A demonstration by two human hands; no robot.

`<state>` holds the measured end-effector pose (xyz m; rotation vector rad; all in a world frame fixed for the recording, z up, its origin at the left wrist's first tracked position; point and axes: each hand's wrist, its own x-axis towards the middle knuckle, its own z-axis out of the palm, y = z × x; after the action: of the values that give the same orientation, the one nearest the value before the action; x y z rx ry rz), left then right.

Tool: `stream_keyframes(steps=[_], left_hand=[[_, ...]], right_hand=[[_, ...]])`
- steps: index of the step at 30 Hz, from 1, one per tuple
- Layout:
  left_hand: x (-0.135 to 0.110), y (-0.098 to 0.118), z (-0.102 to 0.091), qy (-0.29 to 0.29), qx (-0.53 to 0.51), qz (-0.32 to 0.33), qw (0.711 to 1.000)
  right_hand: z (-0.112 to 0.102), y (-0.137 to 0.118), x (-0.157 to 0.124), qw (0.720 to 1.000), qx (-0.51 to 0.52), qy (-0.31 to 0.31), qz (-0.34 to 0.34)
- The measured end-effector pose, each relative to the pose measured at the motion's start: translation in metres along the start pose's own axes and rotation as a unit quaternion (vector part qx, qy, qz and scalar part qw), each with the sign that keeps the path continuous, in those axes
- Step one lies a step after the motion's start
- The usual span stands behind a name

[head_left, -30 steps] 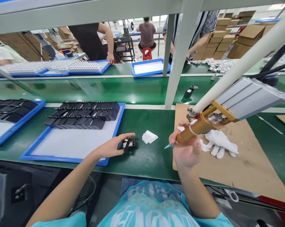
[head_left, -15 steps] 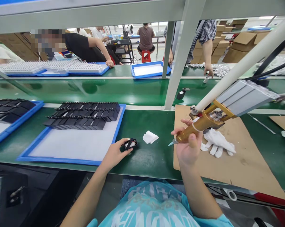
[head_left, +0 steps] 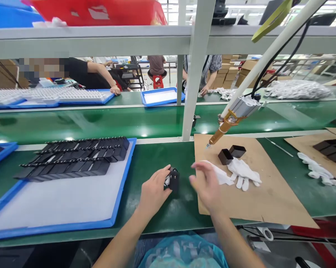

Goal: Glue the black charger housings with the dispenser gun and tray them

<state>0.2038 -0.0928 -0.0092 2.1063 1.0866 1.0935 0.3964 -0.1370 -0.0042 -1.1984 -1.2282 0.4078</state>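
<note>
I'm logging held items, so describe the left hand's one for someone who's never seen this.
On the green workbench, look between the large blue tray and the cardboard. There the left hand grips a small black case. Unlike the black units lined up in the tray, it is held by fingers.

Looks forward and down from the wearer's head, fairly near the hands (head_left: 154, 191) and green bench (head_left: 157, 154), reaching past the shelf (head_left: 115, 46) to a seated person (head_left: 156, 64) well beyond.
</note>
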Motion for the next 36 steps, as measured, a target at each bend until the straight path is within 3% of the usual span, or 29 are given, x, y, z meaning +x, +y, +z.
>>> stream_keyframes(steps=[2,4,6,9,12,15,17,20,23,28,33,36], left_hand=[[0.002,-0.002,0.002,-0.001,0.014,0.017,1.0],[0.004,-0.004,0.002,-0.002,0.012,0.01,1.0],[0.004,-0.005,0.0,-0.017,-0.003,-0.017,1.0],[0.006,-0.005,-0.009,-0.082,-0.049,-0.058,0.994],[0.007,-0.003,-0.016,-0.155,-0.103,-0.075,0.98],[0.004,-0.002,-0.017,-0.194,-0.159,-0.1,0.963],[0.002,-0.003,-0.014,-0.17,-0.196,-0.119,0.958],[0.0,-0.005,-0.01,-0.115,-0.223,-0.132,0.959],[0.002,-0.009,-0.009,-0.101,-0.196,-0.125,0.967],[0.006,-0.016,-0.007,-0.042,-0.206,-0.172,0.962],[0.009,-0.022,-0.003,-0.021,-0.228,-0.216,0.949],[0.011,-0.024,-0.003,-0.018,-0.233,-0.224,0.946]], right_hand=[[0.008,-0.004,-0.007,0.99,-0.015,-0.133,0.038],[0.011,-0.005,-0.006,0.978,-0.014,-0.195,0.071],[0.008,-0.005,0.003,0.971,-0.009,-0.228,0.072],[-0.004,-0.004,0.026,0.96,0.018,-0.272,0.064],[-0.008,-0.004,0.048,0.935,0.097,-0.312,0.14],[0.005,-0.001,0.057,0.899,0.178,-0.34,0.212],[0.02,0.004,0.056,0.898,0.19,-0.338,0.207],[0.038,0.013,0.051,0.923,0.076,-0.353,0.13],[0.046,0.021,0.058,0.918,-0.058,-0.387,0.064],[0.077,0.03,0.111,0.897,-0.243,-0.37,-0.002],[0.14,0.046,0.194,0.821,-0.458,-0.339,-0.042],[0.157,0.057,0.235,0.765,-0.553,-0.328,-0.046]])
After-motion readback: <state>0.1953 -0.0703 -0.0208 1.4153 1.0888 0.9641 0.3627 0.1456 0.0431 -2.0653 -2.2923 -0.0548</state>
